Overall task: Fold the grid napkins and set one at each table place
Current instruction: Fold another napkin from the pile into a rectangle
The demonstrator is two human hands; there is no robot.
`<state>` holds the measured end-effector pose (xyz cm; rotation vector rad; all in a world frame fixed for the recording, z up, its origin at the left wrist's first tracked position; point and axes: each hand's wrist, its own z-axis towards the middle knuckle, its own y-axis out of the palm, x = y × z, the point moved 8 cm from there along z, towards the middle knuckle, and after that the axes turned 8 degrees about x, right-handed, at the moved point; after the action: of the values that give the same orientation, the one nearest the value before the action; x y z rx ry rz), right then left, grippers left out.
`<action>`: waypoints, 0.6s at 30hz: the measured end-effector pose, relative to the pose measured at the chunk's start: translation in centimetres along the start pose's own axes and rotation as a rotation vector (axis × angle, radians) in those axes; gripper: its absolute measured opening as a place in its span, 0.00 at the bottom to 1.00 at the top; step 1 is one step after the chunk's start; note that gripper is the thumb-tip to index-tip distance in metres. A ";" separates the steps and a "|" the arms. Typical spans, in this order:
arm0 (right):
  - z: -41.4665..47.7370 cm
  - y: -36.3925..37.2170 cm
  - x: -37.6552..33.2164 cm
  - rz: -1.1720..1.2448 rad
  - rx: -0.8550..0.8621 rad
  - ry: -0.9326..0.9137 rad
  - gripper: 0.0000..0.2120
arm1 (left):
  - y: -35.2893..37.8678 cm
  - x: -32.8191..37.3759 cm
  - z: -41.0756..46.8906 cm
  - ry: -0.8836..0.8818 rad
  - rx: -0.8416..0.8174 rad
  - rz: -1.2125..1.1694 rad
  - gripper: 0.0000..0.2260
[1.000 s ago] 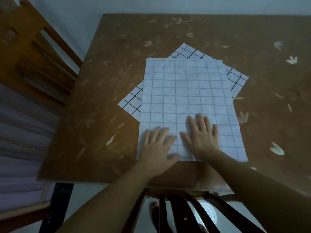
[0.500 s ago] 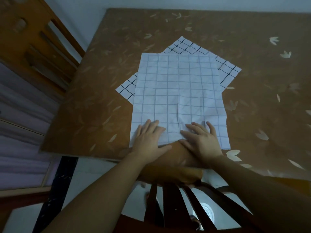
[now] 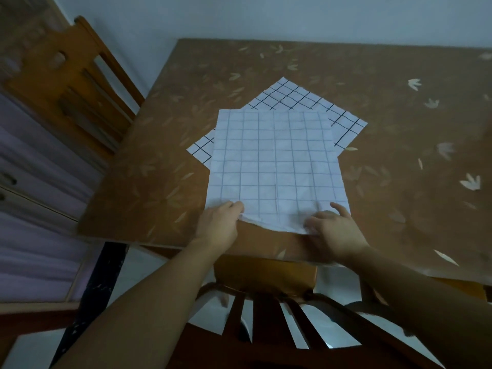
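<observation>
A white napkin with a pale grey grid (image 3: 277,166) lies spread flat near the front of the brown table (image 3: 399,161). Under it, turned at an angle, lies a second napkin with a black grid (image 3: 295,98); only its corners show. My left hand (image 3: 219,226) pinches the top napkin's near left corner, which is lifted slightly off the table. My right hand (image 3: 332,230) grips the near right corner, fingers curled over the edge.
A wooden chair (image 3: 269,310) stands pushed in below my arms at the table's front edge. Another wooden chair (image 3: 72,83) stands at the table's left side. A pale wall runs behind the table.
Both hands slid from lying flat on the napkin's middle to its near corners and took hold of them. The near edge now lifts slightly.
</observation>
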<state>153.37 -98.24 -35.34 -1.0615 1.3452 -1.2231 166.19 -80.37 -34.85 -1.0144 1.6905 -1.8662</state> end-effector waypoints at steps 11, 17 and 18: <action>-1.5 -3.8 4.9 0.074 -0.119 0.309 0.05 | -2.1 -1.9 -2.4 -0.201 -0.097 -0.334 0.10; -2.7 -6.6 7.2 0.495 -0.014 0.505 0.10 | -4.5 -1.1 -3.6 -0.394 0.055 -0.727 0.03; -2.9 -7.2 7.6 0.514 0.002 0.510 0.10 | -4.9 -0.9 -3.8 -0.415 0.084 -0.752 0.04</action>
<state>149.43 -106.15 -28.98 -0.3547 1.8581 -1.1293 164.74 -76.33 -30.24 -2.0287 1.0426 -1.9048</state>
